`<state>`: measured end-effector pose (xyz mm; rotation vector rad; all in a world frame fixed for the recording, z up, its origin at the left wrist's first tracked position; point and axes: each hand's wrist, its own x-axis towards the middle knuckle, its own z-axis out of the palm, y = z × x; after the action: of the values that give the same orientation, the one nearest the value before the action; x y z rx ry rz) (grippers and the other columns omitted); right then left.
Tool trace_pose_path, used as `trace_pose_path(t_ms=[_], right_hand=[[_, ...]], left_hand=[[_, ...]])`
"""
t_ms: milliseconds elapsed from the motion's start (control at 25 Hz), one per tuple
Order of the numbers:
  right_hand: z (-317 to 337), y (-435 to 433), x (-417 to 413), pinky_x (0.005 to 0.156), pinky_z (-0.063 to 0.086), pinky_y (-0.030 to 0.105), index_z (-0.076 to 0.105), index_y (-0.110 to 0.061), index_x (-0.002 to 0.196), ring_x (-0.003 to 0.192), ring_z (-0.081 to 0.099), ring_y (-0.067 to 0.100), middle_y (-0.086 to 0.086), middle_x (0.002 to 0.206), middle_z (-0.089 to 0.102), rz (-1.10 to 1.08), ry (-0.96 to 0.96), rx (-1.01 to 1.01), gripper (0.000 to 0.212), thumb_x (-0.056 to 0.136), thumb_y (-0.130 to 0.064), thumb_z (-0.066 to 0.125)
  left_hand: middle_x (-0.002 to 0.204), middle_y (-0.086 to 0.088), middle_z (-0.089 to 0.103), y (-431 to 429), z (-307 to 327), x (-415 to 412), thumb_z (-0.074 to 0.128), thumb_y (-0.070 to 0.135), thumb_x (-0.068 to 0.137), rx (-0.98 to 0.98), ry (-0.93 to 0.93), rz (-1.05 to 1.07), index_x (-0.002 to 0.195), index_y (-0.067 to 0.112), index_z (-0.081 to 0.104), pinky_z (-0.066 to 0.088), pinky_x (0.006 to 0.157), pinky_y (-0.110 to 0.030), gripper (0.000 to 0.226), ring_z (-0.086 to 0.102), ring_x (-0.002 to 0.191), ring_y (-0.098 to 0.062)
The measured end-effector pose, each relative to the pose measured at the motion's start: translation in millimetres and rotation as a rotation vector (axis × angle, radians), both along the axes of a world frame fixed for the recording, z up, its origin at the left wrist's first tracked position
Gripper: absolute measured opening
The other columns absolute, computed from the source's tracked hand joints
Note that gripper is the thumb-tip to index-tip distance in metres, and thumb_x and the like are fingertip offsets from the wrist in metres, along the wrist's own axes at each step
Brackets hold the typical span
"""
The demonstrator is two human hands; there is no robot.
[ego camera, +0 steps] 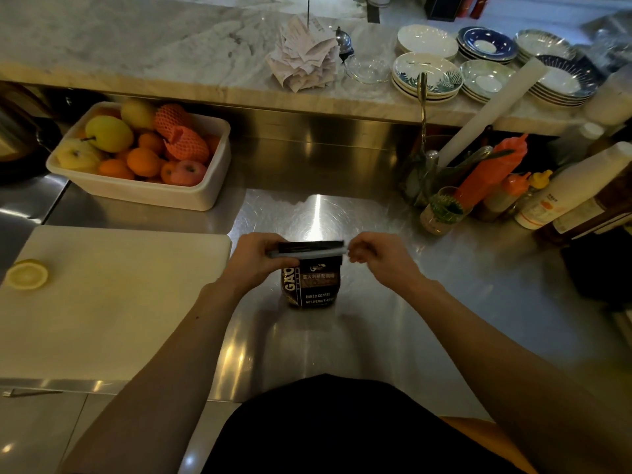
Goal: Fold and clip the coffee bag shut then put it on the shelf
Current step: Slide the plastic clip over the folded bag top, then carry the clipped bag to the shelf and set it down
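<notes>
The coffee bag (pixel 309 280) stands upright on the steel bench (pixel 342 336), near the middle of the scene and close in front of the person, so that its base carries the weight and both hands are free to work on the top. The top is folded over into a flat band, and a long pale bar, which looks like a sealing clip (pixel 307 252), lies along that fold from left to right.

The left hand (pixel 256 258) is closed around the left end of the folded top and the clip, pinning the fold flat so it cannot spring open. The right hand (pixel 376 256) pinches at the right end of the clip with fingertips drawn together, probably to slide it on or snap it shut; whether it is latched cannot be told.

The bag is dark, nearly black, with white lettering down its left edge and "BAKED COFFEE" and a net weight line on the near face. It looks fairly full and squat, bulging below the fold.

A white cutting board (pixel 113 295) with a lemon half (pixel 26 274) lies to the left.
</notes>
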<state>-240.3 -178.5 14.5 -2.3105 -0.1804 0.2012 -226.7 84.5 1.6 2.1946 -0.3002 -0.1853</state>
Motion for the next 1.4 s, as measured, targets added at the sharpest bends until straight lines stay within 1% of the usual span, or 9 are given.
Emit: trace_pose_path(t_ms=[160, 320, 520, 680, 800, 960, 1080, 1280, 1400], right_hand=[[-4.7, 12.3, -26.0, 0.082, 0.056, 0.024, 0.066, -0.013, 0.100, 0.080, 0.067, 0.006, 0.002, 0.090, 0.072, -0.111, -0.048, -0.005, 0.013, 0.090, -0.005, 0.062], [-5.0, 27.9, -27.5, 0.077, 0.051, 0.014, 0.056, -0.016, 0.119, 0.088, 0.059, 0.003, -0.009, 0.101, 0.059, -0.139, 0.039, 0.082, 0.031, 0.089, -0.014, 0.065], [-10.3, 35.2, -27.4, 0.071, 0.046, 0.007, 0.068, -0.011, 0.102, 0.077, 0.060, -0.004, -0.003, 0.087, 0.065, -0.212, -0.019, 0.059, 0.013, 0.090, -0.011, 0.064], [-14.6, 40.9, -40.1, 0.069, 0.045, 0.008, 0.069, -0.012, 0.100, 0.075, 0.062, 0.001, -0.001, 0.081, 0.067, -0.301, -0.018, 0.079, 0.012, 0.089, -0.009, 0.064], [-16.7, 47.3, -45.9, 0.077, 0.052, 0.015, 0.069, -0.013, 0.101, 0.083, 0.067, 0.006, 0.001, 0.088, 0.071, -0.351, -0.014, 0.160, 0.014, 0.089, -0.009, 0.063], [-23.1, 45.8, -54.1, 0.085, 0.057, 0.023, 0.069, -0.006, 0.105, 0.090, 0.070, 0.010, 0.006, 0.095, 0.073, -0.424, -0.002, 0.306, 0.019, 0.087, -0.004, 0.065], [-16.9, 36.8, -53.7, 0.086, 0.058, 0.028, 0.069, -0.004, 0.107, 0.088, 0.071, 0.011, 0.009, 0.095, 0.073, -0.385, -0.002, 0.383, 0.022, 0.084, -0.004, 0.069], [13.8, 29.2, -42.8, 0.083, 0.057, 0.021, 0.064, -0.009, 0.104, 0.090, 0.070, 0.009, -0.001, 0.095, 0.070, -0.152, 0.005, 0.552, 0.014, 0.091, -0.006, 0.062], [24.8, 34.8, -45.2, 0.080, 0.054, 0.013, 0.061, -0.012, 0.107, 0.091, 0.066, -0.002, -0.011, 0.097, 0.067, -0.005, 0.028, 0.557, 0.014, 0.092, -0.011, 0.060]], left_hand=[[0.080, 0.002, 0.073, 13.9, -1.6, -2.0, 0.082, 0.020, 0.073, -0.020, 0.068, -0.069, 0.092, 0.013, 0.075, 0.047, 0.070, -0.016, 0.021, 0.067, 0.076, -0.006], [0.085, 0.001, 0.073, 3.4, 2.2, -3.5, 0.081, 0.020, 0.075, -0.022, 0.041, -0.117, 0.097, 0.012, 0.075, 0.046, 0.073, -0.010, 0.024, 0.066, 0.080, -0.004], [0.085, 0.003, 0.072, 11.4, -5.3, -12.3, 0.080, 0.017, 0.076, -0.129, 0.059, 0.012, 0.099, 0.012, 0.074, 0.045, 0.069, -0.004, 0.024, 0.065, 0.077, 0.008], [0.088, 0.002, 0.076, 12.8, -16.8, -26.5, 0.079, 0.009, 0.075, -0.323, 0.155, 0.100, 0.095, 0.011, 0.075, 0.052, 0.074, -0.013, 0.020, 0.072, 0.082, -0.002], [0.090, -0.002, 0.077, 14.6, -22.3, -25.2, 0.080, 0.010, 0.075, -0.372, 0.203, 0.138, 0.094, 0.013, 0.075, 0.056, 0.078, -0.020, 0.020, 0.073, 0.086, -0.010], [0.082, 0.005, 0.075, 4.8, -20.0, -45.5, 0.079, 0.008, 0.075, -0.476, 0.241, 0.300, 0.087, 0.018, 0.073, 0.053, 0.070, -0.014, 0.016, 0.071, 0.077, -0.003], [0.077, 0.008, 0.075, -7.4, -10.9, -65.0, 0.080, 0.007, 0.074, -0.542, 0.158, 0.425, 0.084, 0.021, 0.074, 0.054, 0.070, -0.015, 0.017, 0.070, 0.076, -0.003], [0.080, 0.001, 0.073, -26.4, 17.3, -96.2, 0.078, 0.003, 0.075, -0.647, -0.001, 0.665, 0.095, 0.001, 0.073, 0.054, 0.072, -0.018, 0.021, 0.069, 0.076, -0.007], [0.083, 0.000, 0.074, -32.8, 26.3, -129.4, 0.077, 0.004, 0.076, -0.671, -0.092, 0.802, 0.099, -0.001, 0.072, 0.056, 0.075, -0.022, 0.024, 0.069, 0.080, -0.010]])
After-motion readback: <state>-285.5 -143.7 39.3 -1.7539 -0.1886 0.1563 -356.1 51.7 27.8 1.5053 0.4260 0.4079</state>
